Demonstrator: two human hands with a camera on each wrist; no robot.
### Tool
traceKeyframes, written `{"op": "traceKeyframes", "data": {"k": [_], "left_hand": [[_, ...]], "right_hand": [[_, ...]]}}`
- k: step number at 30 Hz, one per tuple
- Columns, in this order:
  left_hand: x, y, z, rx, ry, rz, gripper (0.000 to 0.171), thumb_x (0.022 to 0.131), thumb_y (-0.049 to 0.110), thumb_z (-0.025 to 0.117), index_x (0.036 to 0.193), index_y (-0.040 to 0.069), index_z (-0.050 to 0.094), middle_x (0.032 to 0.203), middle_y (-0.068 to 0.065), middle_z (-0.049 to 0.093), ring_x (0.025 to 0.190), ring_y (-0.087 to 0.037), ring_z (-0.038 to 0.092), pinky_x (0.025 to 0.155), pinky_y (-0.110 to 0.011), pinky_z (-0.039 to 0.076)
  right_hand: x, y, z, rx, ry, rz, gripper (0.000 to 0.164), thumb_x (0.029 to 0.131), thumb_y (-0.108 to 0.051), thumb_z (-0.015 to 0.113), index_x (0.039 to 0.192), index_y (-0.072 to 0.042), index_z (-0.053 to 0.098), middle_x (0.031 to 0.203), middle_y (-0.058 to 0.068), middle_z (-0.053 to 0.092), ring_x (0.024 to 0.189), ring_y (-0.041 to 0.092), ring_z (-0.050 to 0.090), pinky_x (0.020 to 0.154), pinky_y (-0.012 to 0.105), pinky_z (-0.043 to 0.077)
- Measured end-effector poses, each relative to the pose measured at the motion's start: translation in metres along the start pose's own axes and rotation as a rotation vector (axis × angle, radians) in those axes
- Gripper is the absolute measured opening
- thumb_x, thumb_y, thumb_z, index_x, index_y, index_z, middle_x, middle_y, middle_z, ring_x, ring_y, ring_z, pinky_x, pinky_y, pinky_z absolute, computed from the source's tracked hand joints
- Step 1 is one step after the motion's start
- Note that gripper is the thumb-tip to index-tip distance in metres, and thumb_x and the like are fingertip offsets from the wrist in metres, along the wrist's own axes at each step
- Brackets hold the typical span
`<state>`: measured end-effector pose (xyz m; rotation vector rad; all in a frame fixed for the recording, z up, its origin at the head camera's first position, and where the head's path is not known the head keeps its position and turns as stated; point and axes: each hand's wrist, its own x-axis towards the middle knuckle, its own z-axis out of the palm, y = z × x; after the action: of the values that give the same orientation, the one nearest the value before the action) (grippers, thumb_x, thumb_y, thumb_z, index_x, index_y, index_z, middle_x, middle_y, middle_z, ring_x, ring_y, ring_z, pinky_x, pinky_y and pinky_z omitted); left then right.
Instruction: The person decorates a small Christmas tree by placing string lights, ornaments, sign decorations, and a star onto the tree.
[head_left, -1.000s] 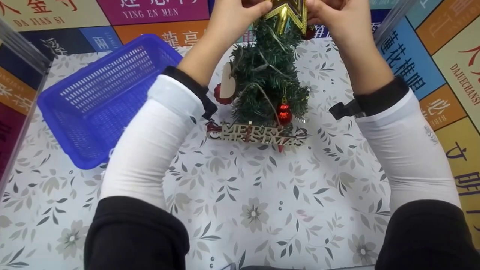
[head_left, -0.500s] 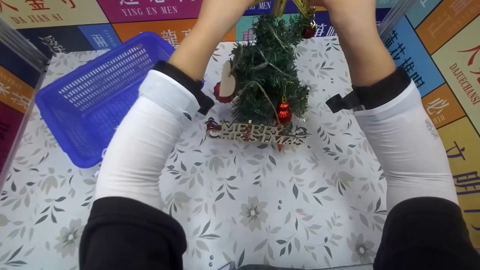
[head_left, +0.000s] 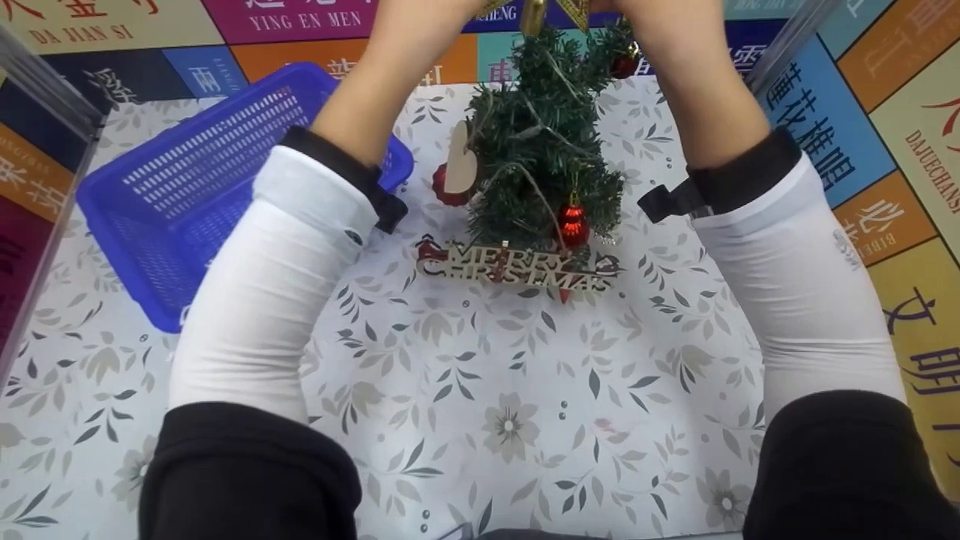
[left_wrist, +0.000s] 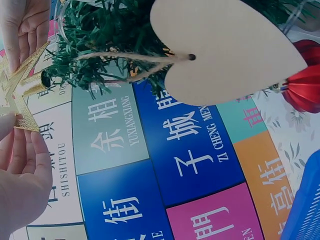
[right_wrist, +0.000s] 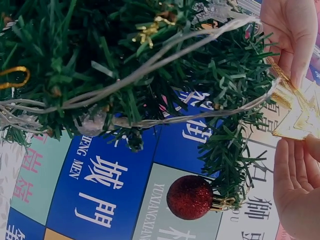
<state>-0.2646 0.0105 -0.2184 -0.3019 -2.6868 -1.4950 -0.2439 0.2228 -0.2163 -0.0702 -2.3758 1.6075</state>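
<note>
A gold star with a short hollow tube at its base is at the tip of a small green Christmas tree. My left hand pinches one point of the star between thumb and fingers. From the other side my right hand pinches the star as well. The head view cuts off both hands at its top edge. In the left wrist view the tube's open end is right at the tree's tip. Around the tree hang a wooden heart, a shiny red ornament and a glittery red ball.
A purple basket stands left of the tree, partly behind my left arm. At the tree's foot is a wooden "Merry Christmas" sign. Colourful lettered panels rise behind and beside the floral-patterned table.
Both hands have risen past the head view's top edge, carrying the star upward and slightly left. Its tube now shows above the tree's tip rather than in front of it.
</note>
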Motion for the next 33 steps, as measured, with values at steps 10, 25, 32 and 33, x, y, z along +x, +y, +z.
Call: {"op": "traceKeyframes", "data": {"k": [10,25,32,33], "left_hand": [[-0.007,-0.012,0.006,-0.118,-0.046,0.072,0.048,0.093,0.025,0.065,0.136,0.011,0.051,0.129,-0.004,0.055,0.115,-0.009,0.052,0.096,-0.012,0.044],[-0.011,-0.021,0.009,-0.127,-0.086,0.117,0.029,0.094,0.020,0.062,0.119,0.005,0.063,0.114,-0.005,0.063,0.104,-0.008,0.056,0.092,-0.017,0.048],[-0.011,-0.023,0.009,-0.115,-0.095,0.103,0.027,0.094,0.020,0.062,0.117,0.006,0.063,0.113,-0.004,0.062,0.104,-0.008,0.056,0.093,-0.016,0.047],[-0.011,-0.023,0.009,-0.112,-0.096,0.100,0.028,0.094,0.020,0.062,0.118,0.006,0.063,0.112,-0.003,0.061,0.104,-0.008,0.056,0.093,-0.016,0.047]], "right_hand": [[-0.004,0.010,0.005,0.169,-0.095,-0.105,0.036,0.087,-0.009,0.069,0.122,-0.005,0.062,0.108,0.002,0.064,0.092,0.012,0.062,0.088,0.025,0.053],[-0.007,0.016,0.008,0.129,-0.095,-0.082,0.033,0.090,-0.008,0.066,0.122,-0.003,0.060,0.098,-0.003,0.066,0.079,0.007,0.063,0.085,0.023,0.053],[-0.006,0.017,0.010,0.111,-0.087,-0.082,0.028,0.089,-0.010,0.068,0.116,-0.004,0.063,0.091,-0.006,0.067,0.075,0.005,0.062,0.084,0.022,0.052],[-0.006,0.017,0.010,0.110,-0.088,-0.081,0.028,0.089,-0.010,0.068,0.116,-0.004,0.063,0.091,-0.006,0.067,0.076,0.005,0.062,0.084,0.022,0.052]]}}
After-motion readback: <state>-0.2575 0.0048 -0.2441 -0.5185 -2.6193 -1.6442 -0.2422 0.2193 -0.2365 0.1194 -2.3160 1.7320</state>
